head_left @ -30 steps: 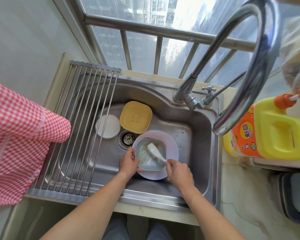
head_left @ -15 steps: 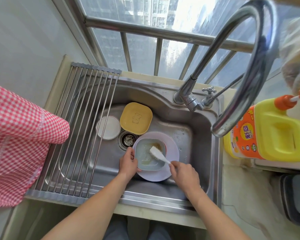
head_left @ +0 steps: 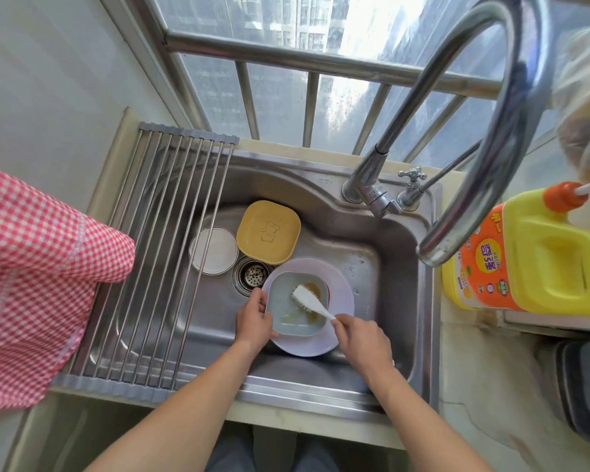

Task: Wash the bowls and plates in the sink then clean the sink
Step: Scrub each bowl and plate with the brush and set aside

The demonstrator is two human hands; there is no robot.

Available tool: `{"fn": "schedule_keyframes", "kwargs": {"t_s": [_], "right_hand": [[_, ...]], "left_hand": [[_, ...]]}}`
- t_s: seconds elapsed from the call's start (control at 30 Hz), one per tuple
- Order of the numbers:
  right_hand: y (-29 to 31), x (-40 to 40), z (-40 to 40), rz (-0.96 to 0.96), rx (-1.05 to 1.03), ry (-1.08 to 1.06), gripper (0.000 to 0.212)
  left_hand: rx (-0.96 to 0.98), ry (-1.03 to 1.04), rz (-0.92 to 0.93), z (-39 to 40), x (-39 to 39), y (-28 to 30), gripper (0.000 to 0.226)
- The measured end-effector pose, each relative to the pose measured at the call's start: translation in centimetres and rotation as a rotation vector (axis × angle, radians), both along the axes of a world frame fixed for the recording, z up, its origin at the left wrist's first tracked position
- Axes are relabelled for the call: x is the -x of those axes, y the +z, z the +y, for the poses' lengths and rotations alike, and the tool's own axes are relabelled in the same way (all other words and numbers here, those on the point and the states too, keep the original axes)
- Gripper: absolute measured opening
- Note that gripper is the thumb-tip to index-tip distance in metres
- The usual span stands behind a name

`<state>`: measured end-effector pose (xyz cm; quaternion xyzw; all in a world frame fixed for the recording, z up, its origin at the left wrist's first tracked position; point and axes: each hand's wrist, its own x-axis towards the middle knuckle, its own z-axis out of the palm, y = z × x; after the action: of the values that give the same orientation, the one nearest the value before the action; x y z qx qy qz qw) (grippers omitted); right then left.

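Left hand [head_left: 254,321] grasps rim of pale bowl [head_left: 298,303], stacked on lilac plate [head_left: 341,301] near sink [head_left: 365,229] front edge. Right hand [head_left: 360,337] grip clenched round brush [head_left: 309,301] handle, bristles in bowl. Risk: soapy bowl slides on plate under scrubbing; brown residue splashes.

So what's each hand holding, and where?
Right hand grips the brush by its handle end; left hand holds the bowl at its left rim.

Blue bowl [head_left: 288,318] on lilac plate [head_left: 341,301], yellow dish [head_left: 268,231] in sink [head_left: 372,212].
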<state>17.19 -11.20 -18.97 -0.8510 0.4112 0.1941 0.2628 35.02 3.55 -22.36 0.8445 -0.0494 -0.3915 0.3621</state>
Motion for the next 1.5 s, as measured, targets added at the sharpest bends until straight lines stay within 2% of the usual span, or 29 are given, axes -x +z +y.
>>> {"fn": "schedule_keyframes", "kwargs": {"t_s": [0.13, 0.27, 0.4, 0.57, 0.7, 0.83, 0.97, 1.03, 1.17, 1.33, 1.4, 1.5], "right_hand": [[0.3, -1.1, 0.5, -0.018, -0.073, 0.156, 0.030], [0.0, -1.2, -0.1, -0.016, 0.046, 0.050, 0.030], [0.2, -1.3, -0.4, -0.002, -0.072, 0.269, 0.032], [0.7, -1.6, -0.7, -0.003, -0.028, 0.103, 0.030], [1.0, -1.0, -0.3, 0.043, -0.155, 0.294, 0.031], [1.8, -0.7, -1.8, 0.115, -0.064, 0.327, 0.033], [1.9, -1.6, -1.6, 0.112, 0.147, 0.185, 0.033], [1.8, -1.9, -1.0, 0.109, 0.185, 0.096, 0.034], [1.4, -3.1, 1.6, 0.054, 0.025, 0.004, 0.033], [2.7, -3.1, 1.9, 0.088, -0.221, 0.041, 0.032], [3.1, -2.4, 0.4, 0.142, -0.213, 0.050, 0.032], [3.7, -1.5, -1.2, 0.173, -0.074, 0.015, 0.031]], "left_hand": [[-0.002, -0.014, -0.015, 0.1, 0.0, -0.1, 0.028], [-0.030, -0.031, -0.031, -0.1, 0.0, 0.0, 0.031], [-0.075, -0.098, -0.097, 0.2, -0.1, -0.7, 0.030], [-0.097, -0.105, -0.108, 0.1, 0.0, -0.6, 0.032], [-0.099, -0.104, -0.112, 0.2, -0.1, -0.9, 0.032], [-0.120, -0.103, -0.164, -0.1, 0.0, -0.5, 0.033], [-0.133, -0.079, -0.184, -0.3, 0.1, -0.5, 0.031], [-0.135, -0.059, -0.167, -0.2, 0.0, -0.4, 0.029], [-0.122, -0.039, -0.141, -0.3, 0.0, -0.3, 0.028], [-0.128, -0.062, -0.129, 0.1, -0.2, -0.5, 0.028], [-0.154, -0.134, -0.168, -0.1, 0.0, 0.0, 0.033], [-0.209, -0.267, -0.232, -0.3, 0.7, 0.6, 0.043]]}}
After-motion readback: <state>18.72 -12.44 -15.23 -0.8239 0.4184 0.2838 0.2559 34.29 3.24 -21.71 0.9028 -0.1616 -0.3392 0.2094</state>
